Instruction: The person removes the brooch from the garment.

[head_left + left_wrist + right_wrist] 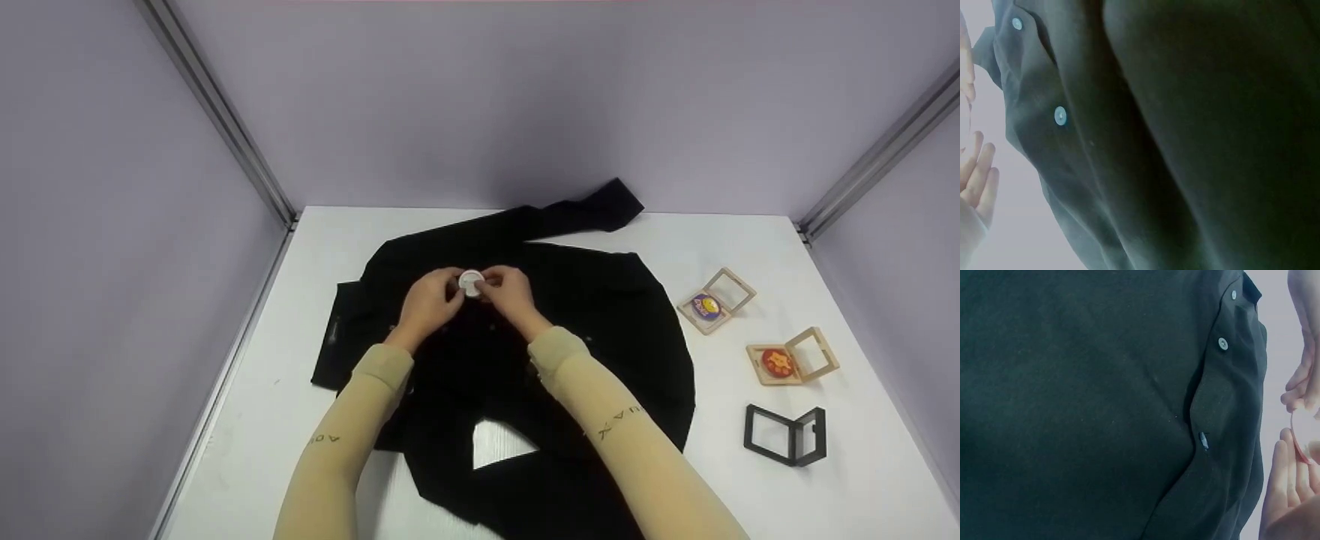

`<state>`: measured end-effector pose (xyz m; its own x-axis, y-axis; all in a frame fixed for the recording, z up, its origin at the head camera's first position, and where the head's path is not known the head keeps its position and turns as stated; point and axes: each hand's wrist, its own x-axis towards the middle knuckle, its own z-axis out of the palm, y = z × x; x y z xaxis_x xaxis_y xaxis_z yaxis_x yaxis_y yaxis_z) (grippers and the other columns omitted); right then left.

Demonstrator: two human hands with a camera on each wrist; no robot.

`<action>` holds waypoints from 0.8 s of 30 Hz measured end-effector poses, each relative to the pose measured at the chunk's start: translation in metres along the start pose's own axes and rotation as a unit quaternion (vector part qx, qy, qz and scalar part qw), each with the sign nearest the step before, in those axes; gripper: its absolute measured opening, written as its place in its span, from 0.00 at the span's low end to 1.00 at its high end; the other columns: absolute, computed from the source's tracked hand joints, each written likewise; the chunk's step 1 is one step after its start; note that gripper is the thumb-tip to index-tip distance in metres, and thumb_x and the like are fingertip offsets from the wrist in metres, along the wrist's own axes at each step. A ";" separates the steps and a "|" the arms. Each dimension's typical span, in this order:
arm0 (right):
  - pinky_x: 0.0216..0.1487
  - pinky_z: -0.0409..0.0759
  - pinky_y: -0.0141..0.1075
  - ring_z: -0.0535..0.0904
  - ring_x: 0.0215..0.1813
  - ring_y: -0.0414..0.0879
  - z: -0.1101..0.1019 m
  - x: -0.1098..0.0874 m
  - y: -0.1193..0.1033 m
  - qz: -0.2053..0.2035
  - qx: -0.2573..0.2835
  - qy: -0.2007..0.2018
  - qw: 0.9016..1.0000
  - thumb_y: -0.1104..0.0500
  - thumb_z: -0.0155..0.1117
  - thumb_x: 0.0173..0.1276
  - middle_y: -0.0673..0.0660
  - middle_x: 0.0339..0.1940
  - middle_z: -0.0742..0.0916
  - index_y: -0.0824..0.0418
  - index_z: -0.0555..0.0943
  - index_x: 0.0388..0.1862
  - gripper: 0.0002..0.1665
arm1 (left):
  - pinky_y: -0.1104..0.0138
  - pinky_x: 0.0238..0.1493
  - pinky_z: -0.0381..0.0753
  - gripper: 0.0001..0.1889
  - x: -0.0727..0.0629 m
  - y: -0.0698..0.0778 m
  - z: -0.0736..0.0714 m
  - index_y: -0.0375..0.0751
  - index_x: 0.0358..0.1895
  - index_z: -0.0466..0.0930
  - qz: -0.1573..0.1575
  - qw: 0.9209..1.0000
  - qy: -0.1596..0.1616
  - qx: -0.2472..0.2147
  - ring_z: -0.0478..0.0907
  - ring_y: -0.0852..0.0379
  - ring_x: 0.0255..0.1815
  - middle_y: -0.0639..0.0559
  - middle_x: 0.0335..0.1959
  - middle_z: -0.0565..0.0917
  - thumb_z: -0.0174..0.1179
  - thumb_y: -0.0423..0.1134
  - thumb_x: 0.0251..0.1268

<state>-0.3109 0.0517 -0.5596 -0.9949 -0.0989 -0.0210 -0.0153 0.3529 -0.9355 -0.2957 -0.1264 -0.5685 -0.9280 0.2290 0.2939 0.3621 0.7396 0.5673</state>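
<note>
A small round badge [470,280], its white side facing up, is held over the black shirt [600,300] between both hands. My left hand [430,304] pinches its left edge with thumb and fingers. On the opposite edge, my right hand [511,294] grips it the same way. The right wrist view catches the badge's reddish rim at the far right, washed out by glare. Spread across the table, the shirt shows pale buttons [1223,343] along its front edge in both wrist views. One sleeve [577,214] stretches toward the back wall.
At the right of the white table [262,420] stand two opened wooden cases. One holds a purple and yellow badge [706,306], the other a red and yellow badge [778,363]. In front of them is an opened black frame [772,435]. Grey walls enclose the table.
</note>
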 end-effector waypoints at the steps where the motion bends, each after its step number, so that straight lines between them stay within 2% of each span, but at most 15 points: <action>1: 0.41 0.90 0.33 0.90 0.38 0.46 0.000 0.000 0.000 0.008 0.012 0.001 1.000 0.69 0.71 0.72 0.71 0.47 0.91 0.74 0.86 0.49 0.11 | 0.53 0.51 0.85 0.17 0.000 0.001 0.000 0.36 0.59 0.85 -0.008 1.000 -0.002 -0.008 0.85 0.46 0.42 0.43 0.41 0.89 0.67 0.35 0.69; 8: 0.38 0.90 0.31 0.86 0.31 0.40 0.001 -0.001 -0.001 0.055 0.072 0.000 0.996 0.71 0.69 0.72 0.75 0.49 0.90 0.77 0.84 0.51 0.12 | 0.55 0.48 0.85 0.16 0.003 0.003 0.003 0.38 0.58 0.87 -0.045 0.998 -0.006 -0.035 0.85 0.48 0.40 0.45 0.40 0.89 0.68 0.36 0.69; 15: 0.39 0.90 0.31 0.87 0.30 0.39 -0.002 -0.003 -0.003 0.085 0.102 -0.010 0.991 0.70 0.68 0.72 0.74 0.50 0.90 0.77 0.85 0.51 0.12 | 0.57 0.42 0.84 0.12 0.004 0.007 0.005 0.38 0.54 0.88 -0.053 0.998 -0.004 -0.031 0.82 0.50 0.34 0.46 0.36 0.88 0.64 0.40 0.76; 19: 0.35 0.89 0.29 0.86 0.28 0.38 -0.002 -0.003 -0.004 0.093 0.127 -0.007 0.988 0.71 0.68 0.72 0.70 0.46 0.91 0.78 0.84 0.50 0.11 | 0.57 0.42 0.84 0.12 0.005 0.009 0.005 0.38 0.53 0.88 -0.058 0.998 -0.005 -0.031 0.82 0.50 0.34 0.46 0.36 0.88 0.64 0.39 0.76; 24: 0.32 0.87 0.28 0.85 0.26 0.39 -0.001 -0.003 -0.004 0.107 0.146 -0.008 0.983 0.71 0.68 0.72 0.61 0.35 0.90 0.78 0.83 0.49 0.11 | 0.57 0.43 0.84 0.11 0.004 0.010 0.006 0.38 0.52 0.89 -0.072 0.997 -0.008 -0.038 0.83 0.50 0.35 0.45 0.37 0.89 0.64 0.39 0.75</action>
<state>-0.3076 0.0513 -0.5558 -0.9705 -0.0665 -0.2316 0.2258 0.0851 -0.9705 -0.2965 -0.1146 -0.5661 -0.9717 0.1348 0.1939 0.2309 0.7148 0.6601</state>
